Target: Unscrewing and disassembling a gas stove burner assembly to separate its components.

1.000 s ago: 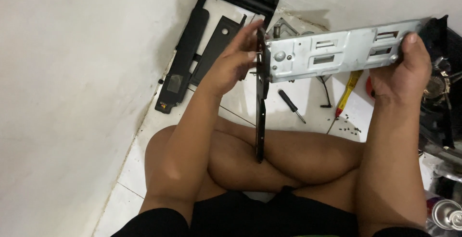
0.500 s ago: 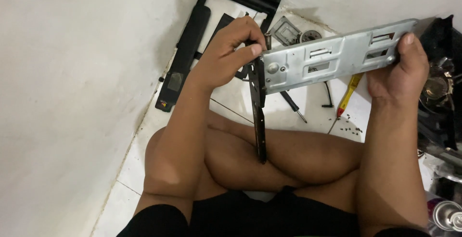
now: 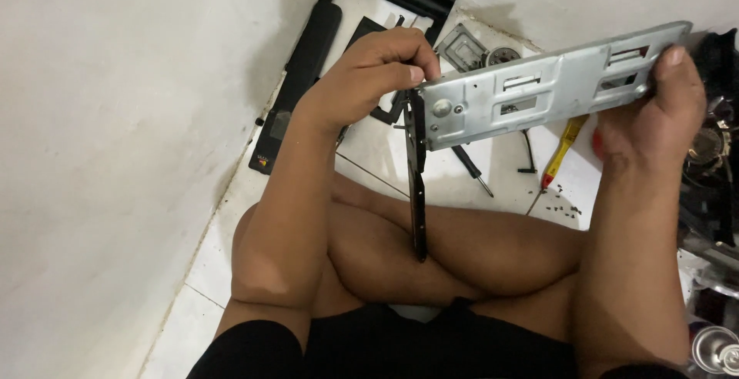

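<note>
A: Status on the hands?

B: Grey metal bracket [image 3: 550, 86] is held up over the crossed legs. Right hand [image 3: 654, 117] is closed round its far end, thumb laid on the face. Left hand [image 3: 369, 79] is curled, fingertips pinched at the corner where the black panel [image 3: 417, 179] meets the bracket. What is pinched there can't be made out, too small.

A: Panel position?

B: Seen edge-on, hung down from the bracket's left end, lower tip just over a knee.

A: How should the joint be handled?

B: Judgement only: the bracket is best kept steady by the right hand, panel kept square to it, no twist put on the corner while it is worked.

A: Floor?

B: Black-handled screwdriver [image 3: 469, 167] and yellow-handled screwdriver [image 3: 564, 144] are lying under the bracket, small dark screws [image 3: 566, 208] scattered beside them. Black frame parts [image 3: 308, 63] are laid along the wall.
</note>
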